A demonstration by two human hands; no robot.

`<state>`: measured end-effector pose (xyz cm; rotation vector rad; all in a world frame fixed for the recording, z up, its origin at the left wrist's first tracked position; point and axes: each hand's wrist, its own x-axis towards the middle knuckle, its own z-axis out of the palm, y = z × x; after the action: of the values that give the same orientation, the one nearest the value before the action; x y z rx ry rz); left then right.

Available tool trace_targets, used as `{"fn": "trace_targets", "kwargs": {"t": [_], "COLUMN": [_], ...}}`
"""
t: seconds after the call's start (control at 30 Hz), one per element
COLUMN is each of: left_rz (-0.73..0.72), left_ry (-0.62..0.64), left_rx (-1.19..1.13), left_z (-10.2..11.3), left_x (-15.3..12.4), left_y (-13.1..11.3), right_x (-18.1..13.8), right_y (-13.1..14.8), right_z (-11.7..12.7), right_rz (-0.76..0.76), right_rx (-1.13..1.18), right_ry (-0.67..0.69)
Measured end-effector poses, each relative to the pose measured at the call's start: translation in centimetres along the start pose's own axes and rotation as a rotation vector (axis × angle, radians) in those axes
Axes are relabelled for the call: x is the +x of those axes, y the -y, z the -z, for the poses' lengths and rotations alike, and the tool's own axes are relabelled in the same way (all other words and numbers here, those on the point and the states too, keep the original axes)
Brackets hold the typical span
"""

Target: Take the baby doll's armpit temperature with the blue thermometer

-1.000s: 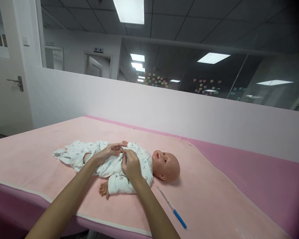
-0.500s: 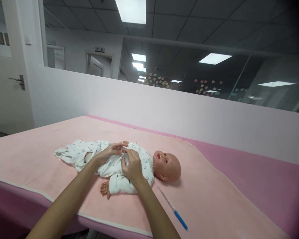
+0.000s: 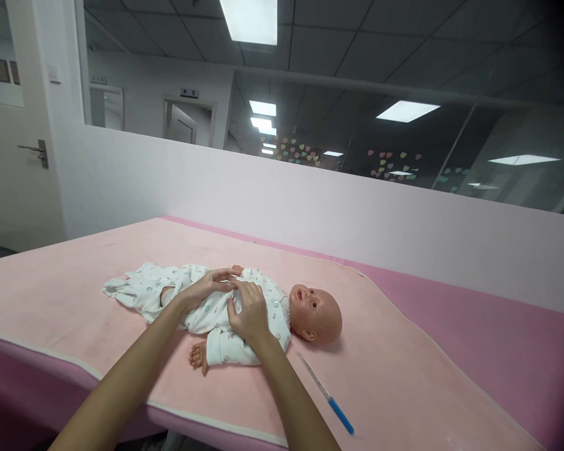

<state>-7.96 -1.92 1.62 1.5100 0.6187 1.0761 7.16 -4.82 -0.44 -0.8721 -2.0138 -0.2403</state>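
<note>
A baby doll (image 3: 318,316) lies on its back, its head to the right, dressed in a white long-sleeved outfit (image 3: 211,316) with small prints. My left hand (image 3: 211,288) rests over the doll's front with bent fingers on the cloth. Close against it, my right hand (image 3: 249,310) has curled fingers at the same spot on the chest, its thumb lower down. Both sets of fingertips meet at the outfit's front, and the bit of cloth between them is mostly hidden. A round snap (image 3: 276,304) shows near the collar.
A thin clear stick with a blue handle (image 3: 341,414) lies right of my right forearm, below the doll's head. The pink padded mat (image 3: 404,376) covers the table. Behind it stands a white low wall (image 3: 310,200) with glass above; a door (image 3: 19,169) is at the left.
My right fingers have shifted slightly over the front of the outfit, covering a small pale spot seen between the hands before. The doll and the blue-handled stick have stayed put.
</note>
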Motion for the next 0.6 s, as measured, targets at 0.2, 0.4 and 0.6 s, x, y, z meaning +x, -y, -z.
{"fn": "trace_targets", "kwargs": {"t": [0.2,0.4,0.6], "left_rz": [0.012,0.016,0.019], "left_ry": [-0.002,0.01,-0.036], "left_rx": [0.039,0.024,0.021], "left_z": [-0.04,-0.06,-0.02], "left_x": [-0.05,-0.1,0.13], "left_y": [-0.4,-0.38,0.02], "right_x": [-0.03,-0.15,-0.1], "right_y": [0.01,-0.06,-0.16], "right_z": [-0.02,-0.23,-0.31], "right_rz": [-0.006,-0.017,0.0], "right_rx": [-0.011,-0.029,-0.04], "right_ry": [0.016,0.013,-0.001]}}
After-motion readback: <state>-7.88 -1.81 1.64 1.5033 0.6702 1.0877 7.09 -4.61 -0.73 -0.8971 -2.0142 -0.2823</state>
